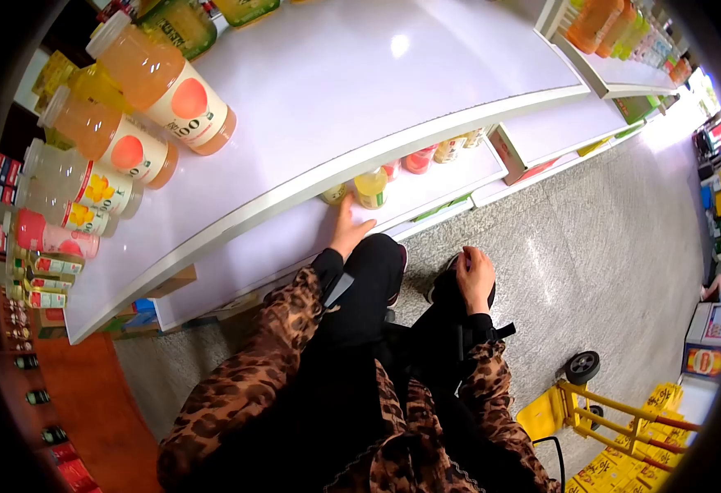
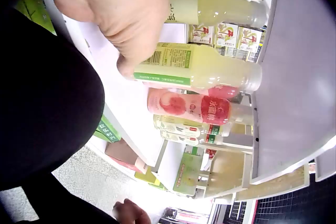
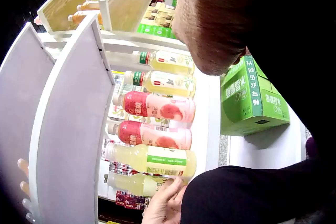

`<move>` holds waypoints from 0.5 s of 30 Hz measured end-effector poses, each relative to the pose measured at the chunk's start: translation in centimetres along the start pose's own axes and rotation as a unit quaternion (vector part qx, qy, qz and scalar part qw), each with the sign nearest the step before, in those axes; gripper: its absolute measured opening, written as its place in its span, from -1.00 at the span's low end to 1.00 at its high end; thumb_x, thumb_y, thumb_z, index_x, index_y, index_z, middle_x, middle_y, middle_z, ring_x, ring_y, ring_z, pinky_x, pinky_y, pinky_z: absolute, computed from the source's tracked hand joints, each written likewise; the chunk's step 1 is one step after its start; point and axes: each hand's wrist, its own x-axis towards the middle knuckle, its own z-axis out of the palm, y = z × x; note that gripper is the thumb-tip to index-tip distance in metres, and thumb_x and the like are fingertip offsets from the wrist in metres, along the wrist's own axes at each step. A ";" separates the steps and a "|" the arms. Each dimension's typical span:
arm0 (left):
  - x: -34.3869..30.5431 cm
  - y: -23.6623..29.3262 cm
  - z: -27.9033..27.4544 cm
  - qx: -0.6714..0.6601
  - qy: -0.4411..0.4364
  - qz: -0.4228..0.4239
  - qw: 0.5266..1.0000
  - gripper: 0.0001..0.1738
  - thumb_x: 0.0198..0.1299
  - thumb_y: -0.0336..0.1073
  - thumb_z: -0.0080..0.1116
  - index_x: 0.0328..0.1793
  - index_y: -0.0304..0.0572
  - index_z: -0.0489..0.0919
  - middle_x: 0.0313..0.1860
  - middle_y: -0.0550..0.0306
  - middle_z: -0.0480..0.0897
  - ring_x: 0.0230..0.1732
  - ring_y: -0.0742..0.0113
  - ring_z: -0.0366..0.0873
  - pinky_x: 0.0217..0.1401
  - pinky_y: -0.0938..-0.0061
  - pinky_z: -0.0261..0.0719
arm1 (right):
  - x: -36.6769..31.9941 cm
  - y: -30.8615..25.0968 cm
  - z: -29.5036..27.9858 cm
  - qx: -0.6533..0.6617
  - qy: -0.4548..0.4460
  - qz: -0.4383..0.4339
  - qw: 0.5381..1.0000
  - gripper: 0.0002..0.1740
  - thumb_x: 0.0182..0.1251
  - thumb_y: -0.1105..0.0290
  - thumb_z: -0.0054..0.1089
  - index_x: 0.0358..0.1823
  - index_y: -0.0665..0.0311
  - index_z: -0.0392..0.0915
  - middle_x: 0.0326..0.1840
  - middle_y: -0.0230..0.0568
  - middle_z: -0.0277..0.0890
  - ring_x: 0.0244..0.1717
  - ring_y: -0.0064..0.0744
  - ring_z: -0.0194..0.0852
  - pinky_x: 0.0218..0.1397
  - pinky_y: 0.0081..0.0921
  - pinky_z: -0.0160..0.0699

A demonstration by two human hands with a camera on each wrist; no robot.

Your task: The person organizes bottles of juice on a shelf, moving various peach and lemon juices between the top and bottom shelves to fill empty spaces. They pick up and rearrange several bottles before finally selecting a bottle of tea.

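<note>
Leopard-print sleeves [image 1: 245, 370] and black trousers [image 1: 360, 287] come nearest the camera, on the person's side of the pale-yellow bottle [image 2: 210, 67], which stands upright near the front of the white lower shelf [image 1: 270, 242]. Shop interior: white upper shelf [image 1: 360, 99] overhangs that bottle, speckled grey floor [image 1: 558, 246] runs to its right, orange-brown surface [image 1: 134, 411] well off to its left. Upper shelf blocks much of the head view behind the bottle; left wrist view shows small cartons [image 2: 226, 34] back there. Left grip [image 1: 348, 230] is at the bottle's base, fingers extended, thumb spread, not wrapped round it; exact fingertip contact can't be told. Right grip [image 1: 476, 279] is right of the bottle, by the right knee, relaxed, fingers loosely bent, nothing in it. Yellow trolley [image 1: 541, 411] well apart from the bottle, beyond the right sleeve; green box [image 3: 241, 100] below the bottle's level. Containers: matching second yellow bottle [image 2: 220, 6] just left of the bottle, also with pale-yellow liquid; pink-labelled bottles [image 3: 157, 136] just right of it; light-yellow drinks with green-and-red neck bands [image 3: 168, 84] beyond those; large peach-label bottles [image 1: 188, 107] of orange drink above and left of it, on the upper shelf.
</note>
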 end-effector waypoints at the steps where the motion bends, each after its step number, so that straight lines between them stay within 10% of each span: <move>1: -0.8 -0.1 -0.9 0.035 0.004 -0.035 0.999 -0.13 -0.07 -0.44 0.39 0.37 -0.21 0.16 0.33 -0.02 0.29 0.38 0.22 0.23 0.45 0.29 0.15 | 0.0 0.1 0.2 0.007 0.001 0.003 1.000 -0.84 0.23 0.35 0.13 -0.20 0.21 0.57 -0.31 -0.12 0.57 -0.25 -0.07 0.52 -0.13 -0.21 0.42; 6: -1.0 -0.1 -5.3 0.036 0.141 -0.123 0.982 -0.10 -0.05 -0.44 0.39 0.41 -0.25 0.13 0.32 -0.12 0.28 0.32 0.18 0.32 0.26 0.30 0.43 | 0.0 -0.1 0.2 0.023 -0.003 -0.005 1.000 -0.85 0.24 0.36 0.12 -0.22 0.20 0.57 -0.35 -0.12 0.56 -0.27 -0.07 0.51 -0.15 -0.20 0.41; 15: 8.2 -1.9 -5.5 0.238 0.018 -0.002 0.971 -0.38 -0.01 -0.44 0.36 0.22 -0.32 0.40 0.10 -0.07 0.56 0.09 0.15 0.55 0.14 0.34 0.51 | 0.3 -0.1 0.3 0.044 0.012 -0.001 0.999 -0.87 0.21 0.39 0.12 -0.29 0.24 0.60 -0.40 -0.07 0.57 -0.33 -0.02 0.53 -0.20 -0.21 0.47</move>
